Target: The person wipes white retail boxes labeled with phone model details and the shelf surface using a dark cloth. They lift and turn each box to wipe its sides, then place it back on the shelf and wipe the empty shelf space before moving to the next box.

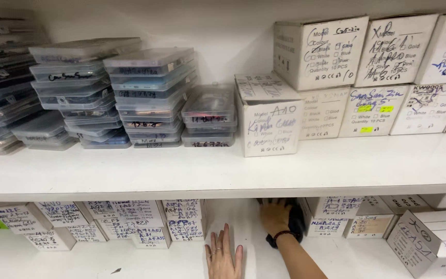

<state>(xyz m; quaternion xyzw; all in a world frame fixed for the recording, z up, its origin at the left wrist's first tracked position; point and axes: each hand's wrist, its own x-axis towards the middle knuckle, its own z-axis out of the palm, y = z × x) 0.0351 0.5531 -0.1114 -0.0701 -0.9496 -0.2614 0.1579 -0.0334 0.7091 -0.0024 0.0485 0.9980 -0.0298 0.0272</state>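
Under the upper shelf (233, 175), pressed the left hand (223, 256) flat on the lower shelf (130, 258), palm down, fingers spread, holding nothing, with a ring on one finger. Reached the right hand (275, 216) further back into the open gap between two groups of white cardboard boxes (181, 219), a dark beaded bracelet (281, 235) at the wrist. Laid that hand against a dark object (298, 222) sitting at the rear of the gap, just left of the nearest small box (326, 226). Could not tell whether those fingers had closed on it or only rested on top, as the hand's back hid them and the shelf's shadow blurred the rest.

Judged the gap narrow, with boxes close on both sides. Seemed wise, then, to keep the wrist low and the forearm straight along the gap, so as not to nudge the stacked boxes to the right. Seemed wise also to get a full grasp around the dark object rather than a fingertip pinch, its shape and weight being unclear from above. Counted the flat left hand as a good brace and saw no reason to lift it.

Noted, well apart on the upper shelf, piles of clear plastic cases (150, 93) and larger hand-marked boxes (318, 51), none of them touched by either hand.
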